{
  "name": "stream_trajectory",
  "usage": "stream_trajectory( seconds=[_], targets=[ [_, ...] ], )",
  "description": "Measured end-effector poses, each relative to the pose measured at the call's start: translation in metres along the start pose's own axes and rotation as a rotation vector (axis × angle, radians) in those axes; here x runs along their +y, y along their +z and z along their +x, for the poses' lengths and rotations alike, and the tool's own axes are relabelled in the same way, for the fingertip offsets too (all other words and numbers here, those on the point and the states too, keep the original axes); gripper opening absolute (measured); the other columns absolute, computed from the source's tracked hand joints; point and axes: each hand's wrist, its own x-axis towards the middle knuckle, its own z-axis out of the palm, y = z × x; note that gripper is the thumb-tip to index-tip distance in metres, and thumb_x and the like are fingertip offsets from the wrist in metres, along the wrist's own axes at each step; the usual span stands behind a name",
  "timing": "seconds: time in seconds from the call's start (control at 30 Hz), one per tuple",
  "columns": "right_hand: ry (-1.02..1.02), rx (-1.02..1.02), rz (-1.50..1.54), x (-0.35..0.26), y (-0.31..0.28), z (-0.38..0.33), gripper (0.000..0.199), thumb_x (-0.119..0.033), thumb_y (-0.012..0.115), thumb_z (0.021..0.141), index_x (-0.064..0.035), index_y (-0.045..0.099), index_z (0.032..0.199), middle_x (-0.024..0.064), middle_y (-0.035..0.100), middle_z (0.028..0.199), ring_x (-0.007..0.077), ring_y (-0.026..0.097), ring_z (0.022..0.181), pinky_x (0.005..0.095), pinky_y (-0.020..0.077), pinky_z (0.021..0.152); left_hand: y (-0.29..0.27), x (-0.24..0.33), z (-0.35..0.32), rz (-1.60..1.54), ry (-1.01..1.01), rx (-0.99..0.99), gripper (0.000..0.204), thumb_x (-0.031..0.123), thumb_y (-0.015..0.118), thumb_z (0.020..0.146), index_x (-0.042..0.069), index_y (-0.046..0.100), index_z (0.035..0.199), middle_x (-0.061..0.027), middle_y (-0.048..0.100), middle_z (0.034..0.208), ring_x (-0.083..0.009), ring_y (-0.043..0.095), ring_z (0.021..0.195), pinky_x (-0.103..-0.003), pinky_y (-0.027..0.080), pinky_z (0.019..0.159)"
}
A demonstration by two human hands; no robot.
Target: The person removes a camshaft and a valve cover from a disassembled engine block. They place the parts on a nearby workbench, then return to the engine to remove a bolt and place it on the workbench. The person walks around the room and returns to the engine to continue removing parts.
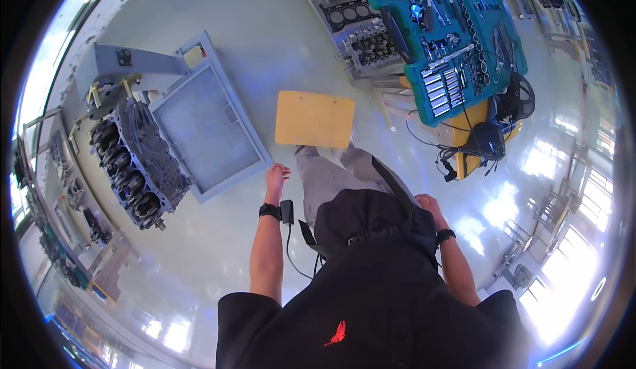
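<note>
The left hand (277,175) hangs to the near left of the board (314,118), fingers loosely curled and gripping nothing that shows. The right hand (429,205) is at the near right of the board, partly hidden by the waist bag (374,213); whether its fingers are spread or pressed together, or whether it touches the bag, I cannot tell. A black watch (269,210) is on the left wrist, with a small black box (287,211) beside it trailing a cable (289,250); a dark band (446,235) is on the right wrist. The grey trousers (324,170) run up to the near edge of the board.

Nearest the left hand is the tray (209,120), left of the board, its near corner just beside the fingers. Farther left of the board, past the tray, the engine (139,160) is held on the grey stand (139,64). To the far right of the board lies the open teal tool case (419,89), full of sockets (445,91) and wrenches; nearer the board on that side are a gasket (351,14) and a cylinder head (374,48). Right of the board, beneath the case, cables and a black unit (485,140) rest over a yellow surface (468,162).
</note>
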Motion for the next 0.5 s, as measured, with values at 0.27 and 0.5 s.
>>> stream_trajectory(
  seconds=[0.27,0.5],
  targets=[
    [0.133,-0.032,0.209,-0.045,0.022,0.002,0.028,-0.025,0.047,0.087,-0.0034,0.056,0.102,0.0082,0.061,0.082,0.0149,0.058,0.071,0.0270,0.0477,0.063,-0.037,-0.030,0.010,0.048,-0.034,-0.031,0.023,-0.006,0.032,0.069,0.004,0.052,0.065,-0.0089,0.057,0.062,-0.0156,0.055,0.054,-0.026,0.044,0.051],
    [0.107,-0.050,0.171,-0.055,0.041,0.004,0.028,-0.025,0.047,0.087,-0.0022,0.056,0.101,0.0083,0.061,0.081,0.0146,0.058,0.071,0.0270,0.0472,0.063,-0.058,-0.047,0.001,0.015,-0.083,-0.029,0.024,-0.006,0.031,0.069,0.003,0.053,0.067,-0.0080,0.056,0.062,-0.0151,0.055,0.055,-0.025,0.044,0.050]
  ],
)
